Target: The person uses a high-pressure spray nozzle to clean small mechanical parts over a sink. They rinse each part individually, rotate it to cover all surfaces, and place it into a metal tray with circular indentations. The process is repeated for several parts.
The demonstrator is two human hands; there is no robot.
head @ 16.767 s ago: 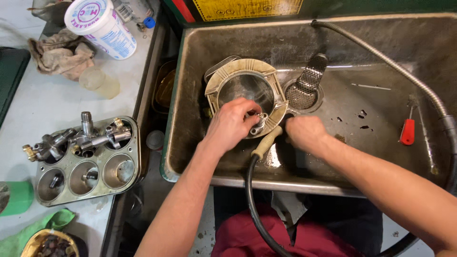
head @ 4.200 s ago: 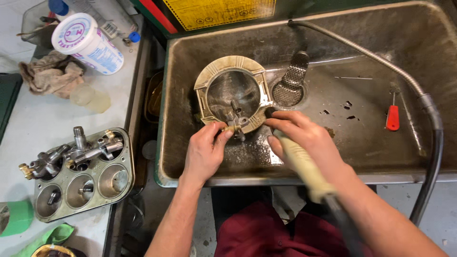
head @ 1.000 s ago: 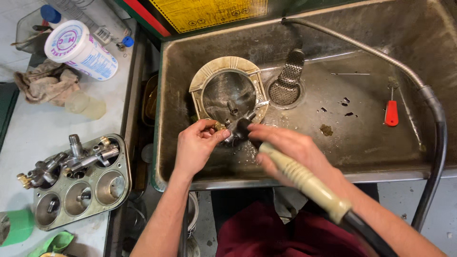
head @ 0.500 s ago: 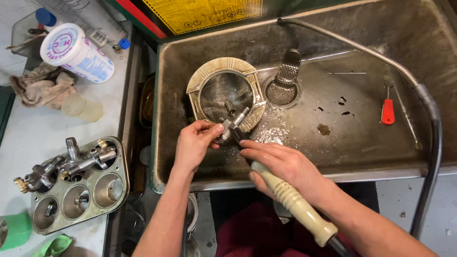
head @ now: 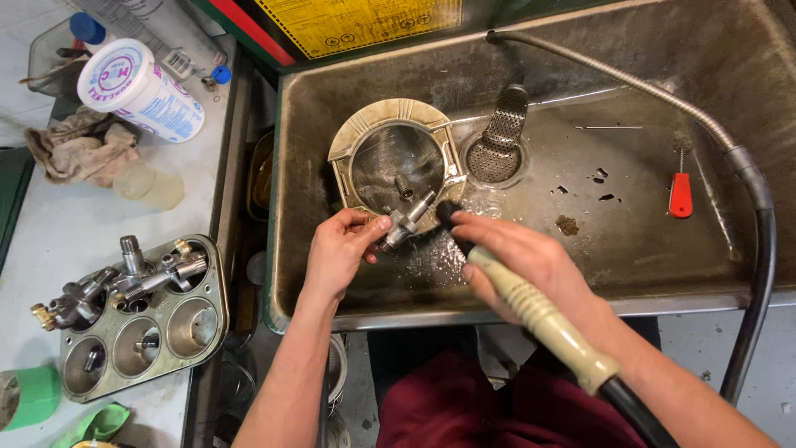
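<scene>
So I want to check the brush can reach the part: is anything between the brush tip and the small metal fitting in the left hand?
Nothing visible stands between them. The left hand holds the metal fitting over the sink, and the brush in the right hand has its dark tip right beside it. The round strainer lies behind.

So the grimy metal sink basin (head: 630,249) has a round strainer-like ring (head: 396,158), a perforated drain cover (head: 497,137) and a red-handled tool (head: 681,192) sitting on its floor. Left of it, the pale counter (head: 75,216) carries a muffin tin (head: 137,319) full of metal fittings, a crumpled rag (head: 79,153), a white canister (head: 141,90) on its side and a green cup (head: 29,396).
</scene>
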